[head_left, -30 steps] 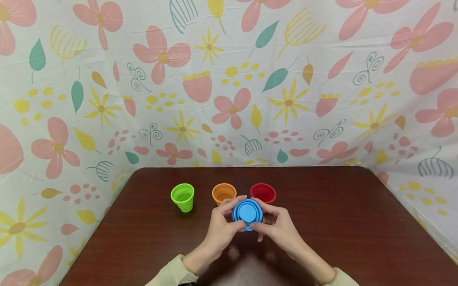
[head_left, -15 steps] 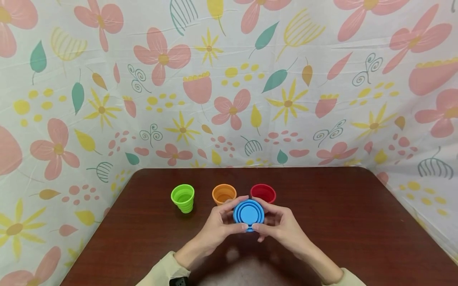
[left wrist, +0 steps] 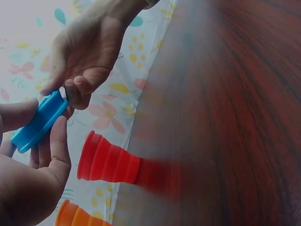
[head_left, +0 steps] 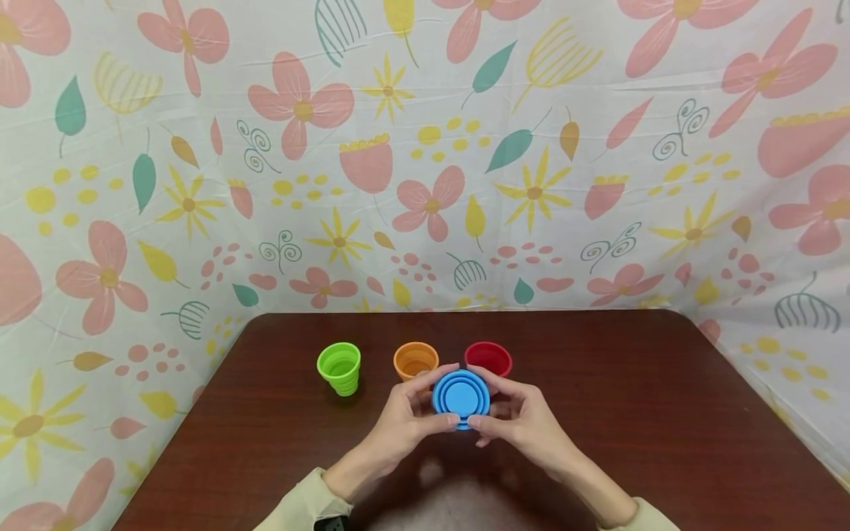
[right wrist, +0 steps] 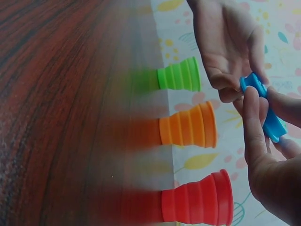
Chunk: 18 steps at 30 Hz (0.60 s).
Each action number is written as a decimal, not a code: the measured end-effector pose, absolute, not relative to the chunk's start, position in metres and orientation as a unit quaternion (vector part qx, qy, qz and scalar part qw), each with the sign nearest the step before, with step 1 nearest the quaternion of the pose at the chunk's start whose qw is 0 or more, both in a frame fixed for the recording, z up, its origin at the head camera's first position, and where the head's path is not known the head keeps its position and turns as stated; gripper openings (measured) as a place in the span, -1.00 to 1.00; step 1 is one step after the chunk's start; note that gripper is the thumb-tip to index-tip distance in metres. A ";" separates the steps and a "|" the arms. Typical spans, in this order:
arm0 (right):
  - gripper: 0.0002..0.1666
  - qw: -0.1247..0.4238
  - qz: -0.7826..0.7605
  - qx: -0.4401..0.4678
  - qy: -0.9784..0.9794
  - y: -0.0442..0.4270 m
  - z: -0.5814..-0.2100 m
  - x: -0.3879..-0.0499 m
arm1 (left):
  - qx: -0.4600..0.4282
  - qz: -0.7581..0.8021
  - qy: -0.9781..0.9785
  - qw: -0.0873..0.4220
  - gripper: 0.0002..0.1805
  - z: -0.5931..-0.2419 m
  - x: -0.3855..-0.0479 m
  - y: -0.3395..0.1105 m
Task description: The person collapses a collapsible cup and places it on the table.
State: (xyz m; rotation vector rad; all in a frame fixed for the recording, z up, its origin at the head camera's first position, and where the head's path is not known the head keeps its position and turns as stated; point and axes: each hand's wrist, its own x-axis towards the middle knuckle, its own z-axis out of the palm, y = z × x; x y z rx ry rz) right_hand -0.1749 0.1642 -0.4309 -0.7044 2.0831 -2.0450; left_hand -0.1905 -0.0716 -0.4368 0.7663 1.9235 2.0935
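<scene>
Blue cup [head_left: 461,398] is held above the dark bench [head_left: 664,398], between the left hand [head_left: 405,422] and the right hand [head_left: 524,422], each pinching one side of its flattened body, thumbs on the near rim, fingertips on the far rim.

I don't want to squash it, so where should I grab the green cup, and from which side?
Grip the green cup by its outer wall just below the rim, probably coming from the left. It stands upright and narrows toward its base, so the flared top should resist slipping, and the orange cup stands on its right. Squeeze gently: the stepped wall may fold.
</scene>
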 end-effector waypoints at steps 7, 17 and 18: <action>-0.17 0.062 -0.678 -0.235 0.694 0.164 -0.430 -0.174 | 0.271 0.705 0.650 0.084 -0.32 -0.437 -0.191 -0.072; -0.16 0.058 -0.674 -0.238 0.697 0.163 -0.431 -0.175 | 0.272 0.703 0.653 0.075 -0.32 -0.438 -0.191 -0.072; -0.16 0.057 -0.674 -0.238 0.697 0.163 -0.431 -0.175 | 0.272 0.705 0.651 0.074 -0.31 -0.438 -0.191 -0.072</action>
